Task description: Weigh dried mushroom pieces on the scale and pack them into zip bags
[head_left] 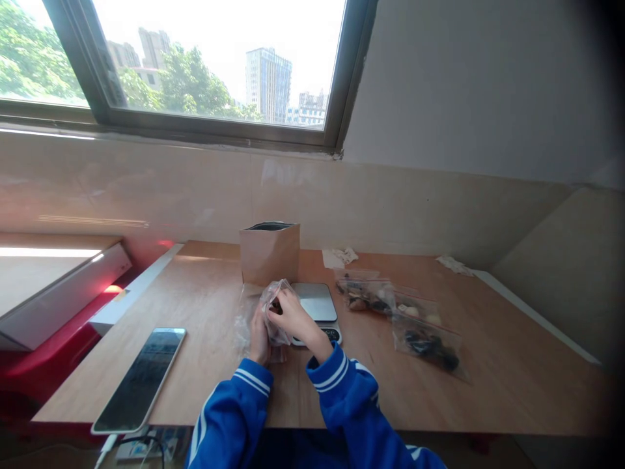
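1. Clear plastic bag (278, 333): over the desk (209, 306), just left of the scale (315, 303).
2. Left hand (259, 333): curled around the bag.
3. Right hand (294, 317): fingers bent at its opening; cannot tell what they grip.
4. Paper bag (270, 255): upright behind.

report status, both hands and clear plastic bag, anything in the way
Left hand holding crumpled clear plastic bag; right hand touching it. Upright rectangular brown pouch just beyond. Flat silver-topped scale partly behind right hand. Nothing visibly blocking either hand.

Phone (140, 381), white cable (108, 444) attached; trees (190, 81) outside window (219, 58).
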A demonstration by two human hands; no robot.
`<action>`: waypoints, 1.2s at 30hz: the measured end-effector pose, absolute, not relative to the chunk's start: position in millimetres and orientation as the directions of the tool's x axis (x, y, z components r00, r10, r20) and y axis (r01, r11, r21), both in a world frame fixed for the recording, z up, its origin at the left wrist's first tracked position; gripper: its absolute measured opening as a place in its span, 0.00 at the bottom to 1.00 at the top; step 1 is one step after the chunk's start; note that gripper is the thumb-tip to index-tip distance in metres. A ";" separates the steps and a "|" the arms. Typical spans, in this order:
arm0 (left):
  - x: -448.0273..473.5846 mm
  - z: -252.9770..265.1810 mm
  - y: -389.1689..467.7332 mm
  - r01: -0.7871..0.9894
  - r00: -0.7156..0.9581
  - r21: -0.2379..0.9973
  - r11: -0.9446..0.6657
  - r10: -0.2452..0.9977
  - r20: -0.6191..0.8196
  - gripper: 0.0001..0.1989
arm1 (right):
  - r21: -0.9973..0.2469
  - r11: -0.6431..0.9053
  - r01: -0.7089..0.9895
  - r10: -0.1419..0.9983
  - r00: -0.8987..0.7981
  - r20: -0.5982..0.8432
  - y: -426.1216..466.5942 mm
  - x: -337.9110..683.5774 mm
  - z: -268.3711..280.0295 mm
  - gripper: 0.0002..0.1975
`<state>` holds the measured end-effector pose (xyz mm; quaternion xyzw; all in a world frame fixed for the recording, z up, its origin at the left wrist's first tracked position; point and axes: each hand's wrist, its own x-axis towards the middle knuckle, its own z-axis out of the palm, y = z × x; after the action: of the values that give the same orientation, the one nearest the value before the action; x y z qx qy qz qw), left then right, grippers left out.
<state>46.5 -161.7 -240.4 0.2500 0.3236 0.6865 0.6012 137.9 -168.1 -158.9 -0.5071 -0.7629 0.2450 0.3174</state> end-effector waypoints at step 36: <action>42.6 -237.1 -161.8 -0.765 -0.129 0.626 0.148 0.918 -0.374 0.20 | -0.740 0.668 0.076 0.733 0.105 0.672 -80.0 154.3 -72.6 0.12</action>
<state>42.6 -161.8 -237.1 0.0993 0.3850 0.6450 0.6526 154.3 -80.0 -72.6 -0.3249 -0.6220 0.2458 0.6687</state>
